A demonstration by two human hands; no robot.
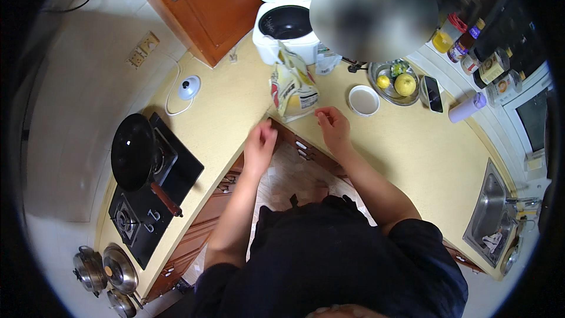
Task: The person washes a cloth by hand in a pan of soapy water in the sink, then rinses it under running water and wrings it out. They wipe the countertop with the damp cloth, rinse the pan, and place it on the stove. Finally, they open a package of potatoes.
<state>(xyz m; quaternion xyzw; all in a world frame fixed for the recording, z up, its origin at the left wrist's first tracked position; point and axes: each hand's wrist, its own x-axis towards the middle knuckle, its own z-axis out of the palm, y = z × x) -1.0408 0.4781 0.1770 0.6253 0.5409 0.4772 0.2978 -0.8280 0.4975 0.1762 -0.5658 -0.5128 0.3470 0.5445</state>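
Note:
A printed plastic bag (293, 88) with pale contents stands at the inner corner of the yellow counter, in front of a white rice cooker (286, 48) whose lid is raised. My left hand (261, 136) is in the air just below the bag's left side, blurred, its fingers loosely curled; whether it holds anything is unclear. Close to the bag's lower right corner is my right hand (331, 126), thumb and forefinger near each other; I cannot tell whether they pinch something. A white bowl of cloudy liquid (364, 100) sits right of this hand.
A black wok (132, 152) rests on the gas hob (150, 238) at left. Toward the back right are a metal tray of yellow fruit (388, 97), a phone (433, 94), a purple bottle (467, 107) and several sauce bottles (463, 44). The sink (485, 212) is far right.

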